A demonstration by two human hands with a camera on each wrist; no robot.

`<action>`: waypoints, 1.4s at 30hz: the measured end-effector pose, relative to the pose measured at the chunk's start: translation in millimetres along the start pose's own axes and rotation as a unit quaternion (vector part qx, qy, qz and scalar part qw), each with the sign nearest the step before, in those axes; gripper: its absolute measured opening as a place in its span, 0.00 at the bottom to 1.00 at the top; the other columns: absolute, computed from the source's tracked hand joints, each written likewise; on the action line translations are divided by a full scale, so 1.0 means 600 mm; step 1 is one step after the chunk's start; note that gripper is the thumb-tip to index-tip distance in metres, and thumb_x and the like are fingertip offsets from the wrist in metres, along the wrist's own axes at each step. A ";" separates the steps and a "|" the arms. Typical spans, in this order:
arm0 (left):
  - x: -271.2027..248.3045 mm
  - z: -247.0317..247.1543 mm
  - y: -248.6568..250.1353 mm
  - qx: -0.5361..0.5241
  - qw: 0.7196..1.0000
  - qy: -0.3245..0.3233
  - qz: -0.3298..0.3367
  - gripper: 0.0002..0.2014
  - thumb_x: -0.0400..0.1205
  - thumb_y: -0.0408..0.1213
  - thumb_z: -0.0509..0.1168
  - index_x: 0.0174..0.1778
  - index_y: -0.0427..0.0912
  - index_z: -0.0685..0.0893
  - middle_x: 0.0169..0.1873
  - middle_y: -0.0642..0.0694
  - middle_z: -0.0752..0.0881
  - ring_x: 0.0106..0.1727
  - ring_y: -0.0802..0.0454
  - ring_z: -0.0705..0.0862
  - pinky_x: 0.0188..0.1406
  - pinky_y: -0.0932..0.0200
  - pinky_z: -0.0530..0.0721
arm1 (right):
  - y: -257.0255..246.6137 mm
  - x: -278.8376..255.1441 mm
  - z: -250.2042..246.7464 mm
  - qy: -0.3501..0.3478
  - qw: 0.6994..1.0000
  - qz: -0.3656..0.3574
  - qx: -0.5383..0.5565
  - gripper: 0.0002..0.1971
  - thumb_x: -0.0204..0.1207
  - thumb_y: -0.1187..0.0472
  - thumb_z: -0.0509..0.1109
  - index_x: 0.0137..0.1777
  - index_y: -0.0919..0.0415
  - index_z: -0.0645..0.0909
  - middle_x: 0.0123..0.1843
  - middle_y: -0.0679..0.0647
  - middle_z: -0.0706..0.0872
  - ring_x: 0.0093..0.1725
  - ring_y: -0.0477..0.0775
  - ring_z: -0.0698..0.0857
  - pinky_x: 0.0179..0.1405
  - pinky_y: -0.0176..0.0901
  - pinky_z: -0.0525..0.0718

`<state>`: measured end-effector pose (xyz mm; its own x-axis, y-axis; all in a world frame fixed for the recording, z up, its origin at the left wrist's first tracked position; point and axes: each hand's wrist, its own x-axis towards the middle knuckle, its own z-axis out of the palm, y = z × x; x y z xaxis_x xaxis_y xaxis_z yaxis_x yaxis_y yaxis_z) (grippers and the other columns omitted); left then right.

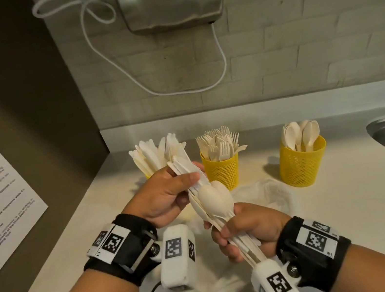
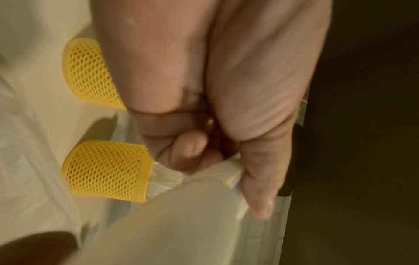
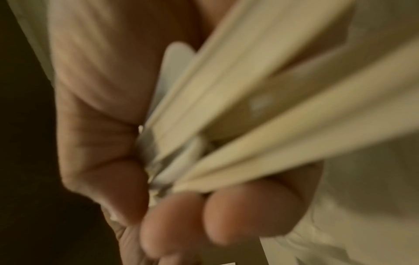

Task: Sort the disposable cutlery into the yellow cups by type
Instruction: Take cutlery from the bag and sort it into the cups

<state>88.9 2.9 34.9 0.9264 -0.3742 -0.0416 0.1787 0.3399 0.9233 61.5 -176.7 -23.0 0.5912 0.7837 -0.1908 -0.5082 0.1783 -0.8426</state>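
Above the tabletop [image 1: 351, 208], left hand [image 1: 167, 196] pinches knives [image 1: 185, 170]; right hand [image 1: 249, 228] grips a mixed cutlery bundle [image 1: 215, 198]; 3 yellow cups [image 1: 221, 171] behind.

Both your forearms reach forward from the bottom of the head view, each wrist wrapped in a black band carrying a white camera block. Your left hand [image 1: 167, 196] is raised, palm turned inward, thumb pressed across the upper end of a bundle of cutlery [image 1: 211, 201]. Your right hand [image 1: 248, 230] sits lower and nearer you, its fingers [image 3: 247, 213] curled tightly around the bundle's handles.
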 end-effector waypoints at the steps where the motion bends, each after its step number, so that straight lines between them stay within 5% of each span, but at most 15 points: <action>1: 0.003 -0.004 0.001 -0.011 1.000 0.007 0.006 0.30 0.45 0.42 0.87 0.40 0.38 0.84 0.27 0.46 0.86 0.24 0.58 0.82 0.18 0.69 0.76 | 0.004 0.001 -0.001 -0.002 1.000 0.001 0.006 0.13 0.59 0.71 0.67 0.46 0.65 0.80 0.28 0.57 0.80 0.21 0.51 0.79 0.23 0.36 0.78; 4: 0.003 -0.018 0.001 -0.055 0.998 -0.004 0.011 0.34 0.47 0.42 0.87 0.44 0.37 0.80 0.28 0.47 0.85 0.23 0.59 0.81 0.17 0.70 0.74 | 0.012 0.002 -0.005 -0.003 1.000 0.002 0.018 0.13 0.59 0.71 0.66 0.45 0.65 0.81 0.27 0.57 0.79 0.20 0.50 0.77 0.22 0.35 0.76; 7: -0.005 -0.026 -0.006 -0.055 0.996 -0.065 -0.026 0.34 0.47 0.38 0.87 0.48 0.35 0.84 0.35 0.43 0.89 0.33 0.53 0.88 0.27 0.66 0.84 | 0.014 0.005 -0.004 -0.022 0.999 0.002 0.036 0.11 0.61 0.70 0.65 0.45 0.64 0.81 0.26 0.56 0.79 0.19 0.49 0.77 0.21 0.34 0.76; 11: -0.006 -0.022 -0.018 -0.044 0.995 -0.084 -0.044 0.29 0.46 0.36 0.87 0.42 0.35 0.88 0.36 0.41 0.89 0.35 0.52 0.88 0.27 0.65 0.84 | 0.018 0.012 -0.004 -0.071 0.996 0.013 0.051 0.12 0.63 0.68 0.71 0.47 0.62 0.80 0.26 0.53 0.80 0.20 0.47 0.78 0.22 0.33 0.77; 15: -0.004 -0.021 -0.027 -0.042 0.998 -0.053 -0.013 0.23 0.50 0.41 0.86 0.37 0.39 0.88 0.31 0.44 0.86 0.26 0.58 0.81 0.19 0.70 0.75 | 0.023 0.012 -0.005 -0.047 0.997 0.028 0.058 0.10 0.64 0.69 0.65 0.46 0.62 0.80 0.25 0.53 0.78 0.18 0.47 0.76 0.21 0.33 0.76; 19: 0.001 -0.028 -0.036 -0.033 0.999 0.015 0.006 0.24 0.52 0.43 0.85 0.39 0.41 0.86 0.31 0.46 0.86 0.29 0.58 0.81 0.22 0.69 0.77 | 0.023 0.012 -0.009 -0.006 0.998 0.033 0.050 0.09 0.63 0.67 0.66 0.45 0.63 0.80 0.24 0.54 0.78 0.18 0.48 0.76 0.20 0.33 0.75; 24: 0.000 -0.045 0.016 -0.005 0.986 0.157 0.047 0.02 0.78 0.31 0.64 0.44 0.38 0.80 0.31 0.46 0.82 0.32 0.56 0.77 0.25 0.69 0.78 | 0.025 0.005 -0.017 0.033 0.998 0.045 0.004 0.13 0.60 0.66 0.69 0.46 0.65 0.79 0.25 0.56 0.76 0.17 0.49 0.74 0.19 0.34 0.74; 28: 0.004 -0.072 0.101 0.027 0.954 0.239 0.177 0.07 0.82 0.29 0.61 0.40 0.43 0.80 0.27 0.52 0.84 0.30 0.61 0.79 0.23 0.71 0.75 | 0.013 -0.001 -0.026 0.059 0.998 0.015 0.024 0.13 0.59 0.66 0.70 0.45 0.64 0.80 0.25 0.56 0.75 0.18 0.49 0.73 0.19 0.34 0.72; 31: 0.012 -0.089 0.141 0.127 0.916 0.306 0.226 0.03 0.81 0.33 0.64 0.45 0.45 0.83 0.34 0.54 0.86 0.38 0.60 0.82 0.33 0.68 0.79 | -0.004 -0.010 -0.035 0.093 0.994 -0.018 0.051 0.11 0.62 0.68 0.68 0.46 0.64 0.79 0.25 0.56 0.74 0.18 0.50 0.73 0.20 0.36 0.72; 34: 0.033 -0.091 0.136 0.296 0.863 0.348 0.215 0.08 0.81 0.37 0.66 0.53 0.41 0.83 0.42 0.48 0.87 0.42 0.55 0.85 0.40 0.64 0.84 | -0.020 -0.021 -0.043 0.127 0.989 -0.052 0.059 0.09 0.66 0.69 0.64 0.46 0.64 0.80 0.25 0.56 0.73 0.19 0.50 0.71 0.20 0.36 0.70; 38: 0.069 -0.082 0.094 0.447 0.812 0.344 0.149 0.12 0.79 0.40 0.67 0.56 0.39 0.83 0.49 0.41 0.88 0.51 0.43 0.87 0.57 0.43 0.85 | -0.031 -0.031 -0.048 0.154 0.982 -0.086 0.072 0.11 0.66 0.68 0.64 0.48 0.65 0.81 0.26 0.56 0.74 0.21 0.51 0.73 0.21 0.38 0.72; 42: 0.096 -0.076 0.049 0.523 0.786 0.319 0.084 0.14 0.78 0.41 0.68 0.56 0.38 0.82 0.52 0.39 0.88 0.52 0.42 0.85 0.55 0.47 0.83 | -0.031 -0.038 -0.054 0.174 0.976 -0.099 0.086 0.10 0.67 0.69 0.66 0.48 0.65 0.83 0.28 0.57 0.77 0.26 0.54 0.78 0.30 0.44 0.79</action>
<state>162.4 30.9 42.2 0.9451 0.2213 0.2403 -0.0261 -0.6821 0.7308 78.0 -217.0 -19.7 0.8504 0.4790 -0.2177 -0.4420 0.4260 -0.7894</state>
